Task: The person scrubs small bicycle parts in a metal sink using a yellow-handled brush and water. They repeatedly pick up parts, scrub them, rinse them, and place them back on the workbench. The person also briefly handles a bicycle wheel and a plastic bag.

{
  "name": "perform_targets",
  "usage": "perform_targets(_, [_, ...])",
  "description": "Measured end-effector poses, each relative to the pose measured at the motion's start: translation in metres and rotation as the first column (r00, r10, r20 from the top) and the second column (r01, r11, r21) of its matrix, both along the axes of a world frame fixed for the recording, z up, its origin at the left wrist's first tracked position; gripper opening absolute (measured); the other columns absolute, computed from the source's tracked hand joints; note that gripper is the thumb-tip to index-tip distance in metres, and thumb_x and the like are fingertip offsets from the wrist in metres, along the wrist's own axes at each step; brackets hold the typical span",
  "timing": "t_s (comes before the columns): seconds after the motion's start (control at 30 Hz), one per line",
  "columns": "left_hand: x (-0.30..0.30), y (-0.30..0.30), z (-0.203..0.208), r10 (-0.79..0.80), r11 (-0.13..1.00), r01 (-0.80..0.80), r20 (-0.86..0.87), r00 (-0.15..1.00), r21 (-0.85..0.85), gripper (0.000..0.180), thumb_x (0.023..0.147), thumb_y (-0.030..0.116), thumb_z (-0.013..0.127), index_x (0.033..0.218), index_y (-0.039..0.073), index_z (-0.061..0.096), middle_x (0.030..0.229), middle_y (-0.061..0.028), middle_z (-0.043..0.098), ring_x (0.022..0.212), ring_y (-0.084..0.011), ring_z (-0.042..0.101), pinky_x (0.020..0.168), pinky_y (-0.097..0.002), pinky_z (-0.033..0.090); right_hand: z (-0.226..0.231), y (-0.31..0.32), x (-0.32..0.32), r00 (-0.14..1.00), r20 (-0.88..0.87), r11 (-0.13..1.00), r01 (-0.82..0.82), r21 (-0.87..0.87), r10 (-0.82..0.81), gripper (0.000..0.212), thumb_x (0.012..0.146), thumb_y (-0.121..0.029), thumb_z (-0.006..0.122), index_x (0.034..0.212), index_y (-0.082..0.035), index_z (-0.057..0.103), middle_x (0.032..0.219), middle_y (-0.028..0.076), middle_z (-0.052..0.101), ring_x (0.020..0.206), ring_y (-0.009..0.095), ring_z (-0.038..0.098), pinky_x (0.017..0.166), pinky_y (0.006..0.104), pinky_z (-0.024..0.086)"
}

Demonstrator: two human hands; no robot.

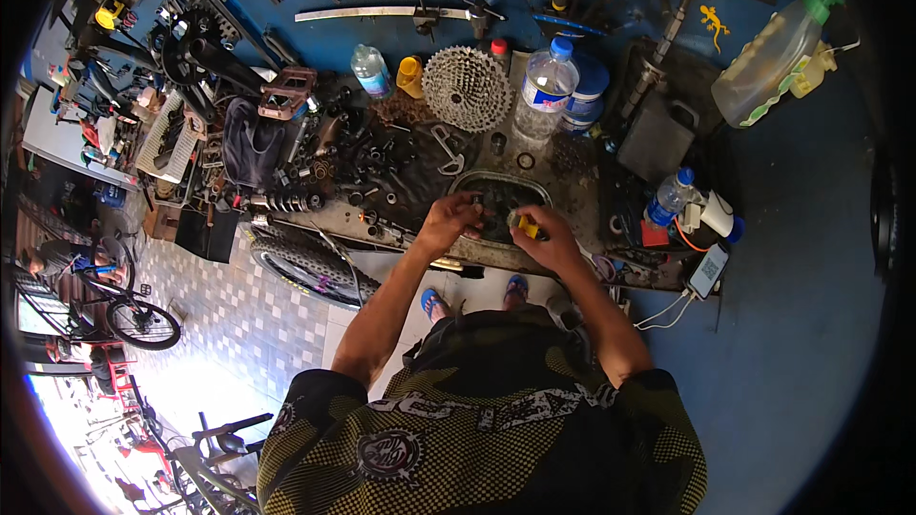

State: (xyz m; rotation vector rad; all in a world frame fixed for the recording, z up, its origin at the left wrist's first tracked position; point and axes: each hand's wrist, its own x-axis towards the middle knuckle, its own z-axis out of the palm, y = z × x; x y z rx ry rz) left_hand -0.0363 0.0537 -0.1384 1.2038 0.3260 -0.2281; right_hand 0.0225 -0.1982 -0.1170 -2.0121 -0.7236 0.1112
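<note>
My left hand [447,227] is over the near edge of the workbench, its fingers closed in a pinch round a small dark part [478,202] too small to name. To its right, my right hand [549,243] is closed round a small yellow-and-black object [527,226]; its kind cannot be made out. The two hands are apart. Beneath and beyond them lies a shallow tray [515,176] with a pale rim and a dark inside. What lies in the tray is hard to make out.
A bicycle cassette [467,89] stands behind the tray, beside a large clear bottle [546,95]. Loose small parts and tools crowd the bench to the left. A blue-capped bottle [671,197] and a phone with a cable [707,271] are at the right. A bicycle tyre [305,270] sits below the bench.
</note>
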Motion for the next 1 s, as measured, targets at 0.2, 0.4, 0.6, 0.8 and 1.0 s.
perform_targets(0.2, [0.002,-0.003,0.01,-0.055,0.995,0.052,0.025,0.998,0.088,0.049,0.101,0.011,0.071,0.145,0.001,0.052,0.107,-0.0153,0.076,0.088,-0.0183,0.073,0.073,-0.0357,0.065,0.025,0.01,0.018,0.95,-0.263,0.978,0.129,-0.161,-0.168,0.029,0.095,-0.036,0.076,0.09,-0.007,0.074,0.08,0.01,0.071,0.083,0.03,0.07,0.071,0.0395,0.054])
perform_targets(0.4, [0.004,-0.01,0.015,-0.046,0.97,0.034,0.043,0.998,0.242,0.047,0.1,0.01,0.071,0.141,-0.002,0.052,0.092,-0.0151,0.075,0.077,-0.0209,0.074,0.071,-0.0362,0.064,0.022,0.034,0.018,0.988,-0.06,0.987,0.146,0.063,-0.143,0.029,0.098,-0.035,0.075,0.089,-0.008,0.076,0.079,0.008,0.072,0.082,0.029,0.064,0.074,0.0419,0.051])
perform_targets(0.6, [0.002,-0.007,0.024,0.027,0.969,-0.037,0.047,0.999,0.242,0.043,0.101,0.009,0.07,0.137,-0.003,0.052,0.084,-0.0144,0.074,0.076,-0.0223,0.075,0.073,-0.0346,0.064,0.024,0.041,0.013,0.992,-0.034,0.985,0.122,0.123,-0.119,0.036,0.101,-0.036,0.072,0.088,-0.002,0.077,0.077,0.007,0.069,0.084,0.023,0.06,0.077,0.0386,0.048])
perform_targets(0.8, [0.002,-0.001,0.015,0.042,0.995,-0.047,0.062,0.997,0.087,0.039,0.102,0.003,0.065,0.139,-0.001,0.052,0.095,-0.0137,0.071,0.083,-0.0236,0.076,0.077,-0.0372,0.066,0.023,0.038,0.013,0.989,-0.09,0.984,0.129,0.12,-0.119,0.039,0.102,-0.039,0.072,0.088,-0.003,0.077,0.08,0.008,0.072,0.082,0.021,0.061,0.076,0.0376,0.049])
perform_targets(1.0, [0.007,-0.008,0.005,0.172,0.985,-0.174,0.125,0.977,0.001,0.028,0.102,-0.002,0.063,0.127,0.004,0.054,0.106,-0.0103,0.069,0.093,-0.0205,0.074,0.081,-0.0381,0.066,0.018,0.037,0.013,0.901,-0.427,0.917,0.231,0.326,-0.075,0.044,0.105,-0.041,0.068,0.094,0.001,0.071,0.082,0.01,0.073,0.07,0.016,0.07,0.068,0.033,0.055])
